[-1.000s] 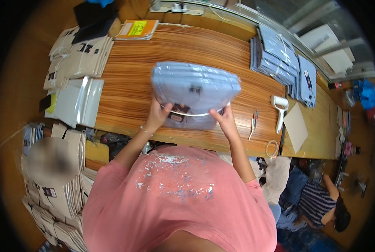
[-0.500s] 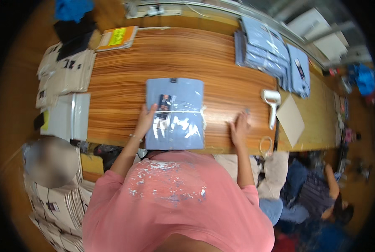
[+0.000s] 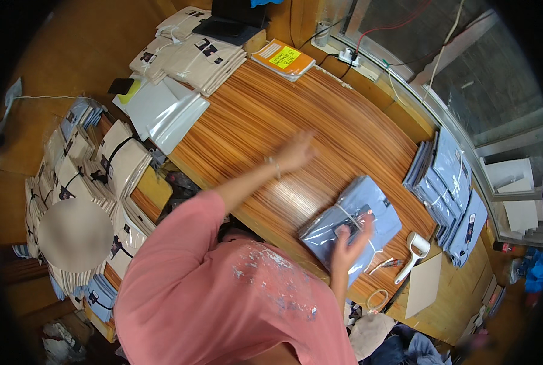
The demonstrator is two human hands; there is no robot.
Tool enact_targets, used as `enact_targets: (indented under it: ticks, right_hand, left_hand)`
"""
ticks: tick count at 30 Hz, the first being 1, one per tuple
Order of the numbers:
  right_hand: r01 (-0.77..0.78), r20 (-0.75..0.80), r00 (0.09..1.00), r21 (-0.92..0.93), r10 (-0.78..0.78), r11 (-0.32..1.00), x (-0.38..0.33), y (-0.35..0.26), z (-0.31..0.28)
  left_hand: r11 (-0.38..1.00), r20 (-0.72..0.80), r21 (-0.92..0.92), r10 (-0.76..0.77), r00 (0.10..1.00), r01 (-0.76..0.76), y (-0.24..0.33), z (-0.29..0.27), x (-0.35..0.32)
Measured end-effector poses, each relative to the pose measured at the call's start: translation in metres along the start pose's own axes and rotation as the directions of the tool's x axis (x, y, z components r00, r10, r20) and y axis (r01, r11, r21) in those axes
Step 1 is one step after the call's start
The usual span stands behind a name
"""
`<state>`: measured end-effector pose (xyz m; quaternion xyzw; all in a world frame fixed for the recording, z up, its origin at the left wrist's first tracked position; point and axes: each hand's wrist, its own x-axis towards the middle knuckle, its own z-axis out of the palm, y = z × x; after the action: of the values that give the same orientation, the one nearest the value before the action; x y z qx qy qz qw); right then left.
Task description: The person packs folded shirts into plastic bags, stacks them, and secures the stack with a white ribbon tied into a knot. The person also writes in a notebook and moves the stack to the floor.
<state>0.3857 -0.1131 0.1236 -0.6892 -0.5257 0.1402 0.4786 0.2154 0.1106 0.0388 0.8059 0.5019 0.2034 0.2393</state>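
The right hand (image 3: 350, 243) is lying flat, fingers spread, pressing down on a folded light-blue garment sealed in a clear plastic bag (image 3: 352, 224); it is not gripping it. The bagged garment is lying on the striped wooden tabletop (image 3: 253, 121), near the edge closest to the person. The left hand (image 3: 294, 152) is hovering open and motion-blurred above bare wood, apart from the bag and touching nothing.

Just right of the bag, a white handheld tape dispenser (image 3: 412, 252) is lying beside a small pair of red-handled snips (image 3: 386, 264), with a pale sheet of cardboard (image 3: 423, 285) next to them and a loop of white band (image 3: 378, 299) at the table edge. Beyond these, a row of stacked blue bagged garments (image 3: 445, 191) is lining the far right of the table under the window.

Across the table, well apart from both hands, an orange book with a yellow label (image 3: 282, 59) is lying near the wall, beside piles of cream bagged garments (image 3: 192, 58) and a heap of empty clear plastic bags (image 3: 162, 112). More cream bundles (image 3: 113, 164) are crowding the left side below the table. The person's pink shirt (image 3: 223, 298) is filling the foreground, hiding the near table edge.
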Motion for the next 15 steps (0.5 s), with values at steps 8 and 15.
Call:
enact_targets:
  ticks: [8, 15]
  right_hand:
    - [0.13, 0.641, 0.761, -0.003, -0.098, 0.991, -0.045, -0.004, 0.134]
    - [0.087, 0.56, 0.826, -0.222, 0.054, 0.971, -0.016, 0.016, 0.15]
  left_hand:
    - [0.668, -0.171, 0.744, 0.218, 0.961, -0.02, -0.179, -0.095, 0.156]
    - [0.444, 0.301, 0.816, 0.22, 0.928, -0.37, -0.21, -0.096, 0.225]
